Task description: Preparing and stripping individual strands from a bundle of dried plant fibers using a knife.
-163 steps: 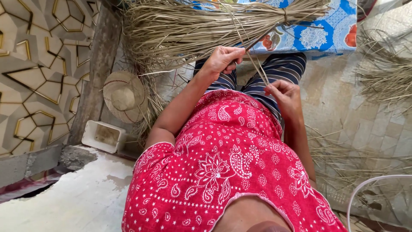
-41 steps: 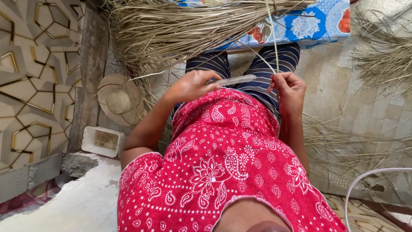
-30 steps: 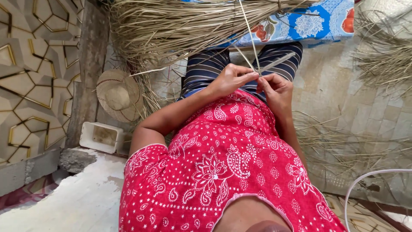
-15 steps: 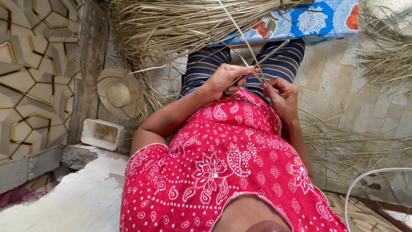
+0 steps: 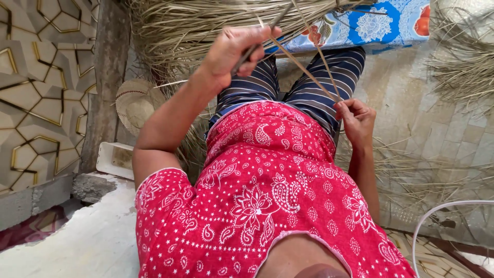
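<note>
The left hand (image 5: pixel 237 51) is lifted up and closed around a thin dark tool (image 5: pixel 256 45) and one end of a dry straw strip (image 5: pixel 309 69). The right hand (image 5: pixel 357 117) sits lower, on the right, and pinches the other end of that strip, which runs tight between the two hands above the striped trousers (image 5: pixel 303 90). Far behind is a big straw bundle (image 5: pixel 206 25) on a blue flowered cloth (image 5: pixel 375 25). A straw hat (image 5: pixel 135 103) lies on the floor at the left, with a white tub (image 5: pixel 116 159) nearer.

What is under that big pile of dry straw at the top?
A blue flowered cloth lies under the dry straw bundle on the right. What that cloth covers, and what lies under the bundle's left part, is hidden.
</note>
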